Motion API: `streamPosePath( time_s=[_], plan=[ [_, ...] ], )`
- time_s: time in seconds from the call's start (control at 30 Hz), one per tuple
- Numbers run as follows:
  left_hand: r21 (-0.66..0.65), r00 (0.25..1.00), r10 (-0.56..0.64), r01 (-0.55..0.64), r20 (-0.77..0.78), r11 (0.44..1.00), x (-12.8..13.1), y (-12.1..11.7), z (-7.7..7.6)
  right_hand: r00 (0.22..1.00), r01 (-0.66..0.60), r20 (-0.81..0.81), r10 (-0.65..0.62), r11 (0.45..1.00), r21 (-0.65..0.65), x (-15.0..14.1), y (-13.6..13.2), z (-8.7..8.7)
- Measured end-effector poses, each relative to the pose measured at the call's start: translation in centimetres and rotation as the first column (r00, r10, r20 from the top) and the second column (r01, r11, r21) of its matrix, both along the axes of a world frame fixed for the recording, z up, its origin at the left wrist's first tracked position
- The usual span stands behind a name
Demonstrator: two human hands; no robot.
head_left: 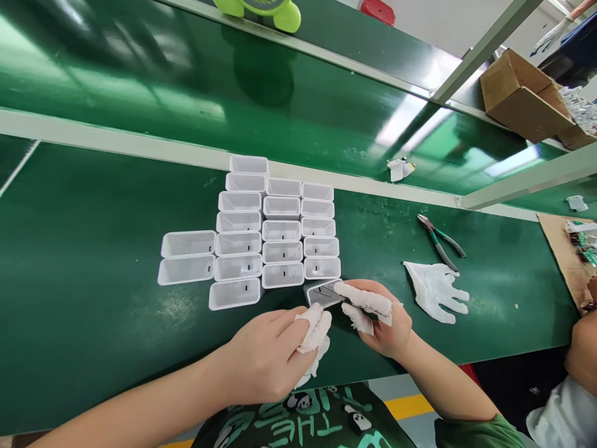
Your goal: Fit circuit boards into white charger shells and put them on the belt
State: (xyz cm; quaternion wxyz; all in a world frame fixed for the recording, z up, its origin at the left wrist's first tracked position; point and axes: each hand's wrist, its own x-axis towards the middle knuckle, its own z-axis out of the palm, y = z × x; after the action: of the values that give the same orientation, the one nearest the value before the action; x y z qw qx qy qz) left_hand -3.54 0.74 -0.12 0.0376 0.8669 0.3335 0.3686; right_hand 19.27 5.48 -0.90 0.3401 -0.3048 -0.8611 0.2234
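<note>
My right hand point(377, 314), with white cots on its fingers, grips a small grey-white rectangular part point(323, 293) just above the green table's near edge. My left hand point(273, 351), also with white-covered fingertips, sits right beside it, its fingers curled next to the part's left end; whether they touch it I cannot tell. Directly behind the part stand several open white plastic casings point(280, 230), set in neat columns.
A loose white glove point(436, 289) lies to the right, with green-handled cutters point(441, 239) behind it. Cardboard boxes point(525, 96) sit at the far right on the upper belt. Another person's arm point(583, 354) shows at the right edge. A lime-green object point(265, 9) stands at the top.
</note>
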Motion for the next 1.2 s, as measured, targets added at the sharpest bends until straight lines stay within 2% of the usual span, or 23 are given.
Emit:
streamPosePath(
  time_s=[0.47, 1.0, 1.2],
  plan=[
    [0.006, 1.0, -0.005, 0.005, 0.009, 1.0, 0.04, -0.1, -0.18, 1.0, -0.002, -0.011, 0.003, 0.999, 0.039, -0.08, 0.09, -0.11],
    [0.012, 1.0, 0.009, -0.009, 0.016, 1.0, 0.13, -0.01, -0.07, 0.999, 0.009, -0.034, -0.01, 1.0, -0.029, -0.07, 0.07, 0.42],
    [0.029, 1.0, 0.021, -0.021, 0.002, 0.999, 0.17, 0.03, 0.1, 0.999, 0.01, -0.038, -0.011, 1.0, -0.018, -0.09, 0.1, 0.74]
  ],
)
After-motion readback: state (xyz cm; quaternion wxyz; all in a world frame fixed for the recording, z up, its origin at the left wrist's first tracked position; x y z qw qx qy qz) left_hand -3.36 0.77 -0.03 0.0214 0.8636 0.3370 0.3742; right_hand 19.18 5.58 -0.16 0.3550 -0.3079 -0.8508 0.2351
